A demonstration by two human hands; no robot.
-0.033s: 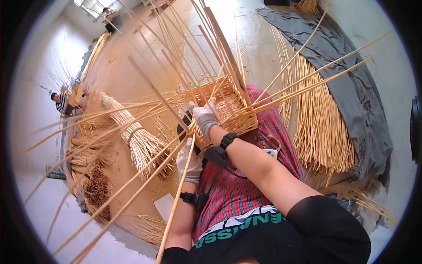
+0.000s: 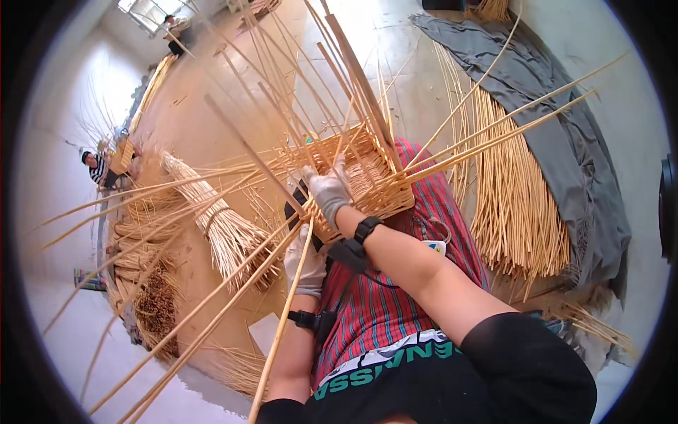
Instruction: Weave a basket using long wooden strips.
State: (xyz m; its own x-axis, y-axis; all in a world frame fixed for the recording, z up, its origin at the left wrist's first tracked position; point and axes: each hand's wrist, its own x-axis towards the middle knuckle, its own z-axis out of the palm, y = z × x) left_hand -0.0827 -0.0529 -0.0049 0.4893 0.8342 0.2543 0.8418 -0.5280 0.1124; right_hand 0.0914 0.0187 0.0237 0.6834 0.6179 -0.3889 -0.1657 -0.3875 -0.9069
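A light woven wicker basket (image 2: 371, 169) rests on red striped cloth (image 2: 431, 198) over my lap, with long unwoven rods (image 2: 152, 191) fanning out from its sides. My right hand (image 2: 328, 191), in a pale glove, reaches over the near-left part of the basket with fingers curled onto the weave and rods inside. My left hand (image 2: 302, 268), also gloved, is below the basket's near-left corner, closed up against it behind the rods; what exactly its fingertips hold is hidden. A long pale rod (image 2: 282, 318) runs from that corner down past my left forearm.
Bundled rods (image 2: 212, 212) lie left on the floor, darker bundles (image 2: 152, 311) beyond them. A long pile of rods (image 2: 515, 212) lies right beside a grey sheet (image 2: 579, 177). Two people (image 2: 99, 169) (image 2: 176, 35) are at the far left and back.
The rod ends on the left have shifted very slightly; my hands and the basket look practically unmoved.
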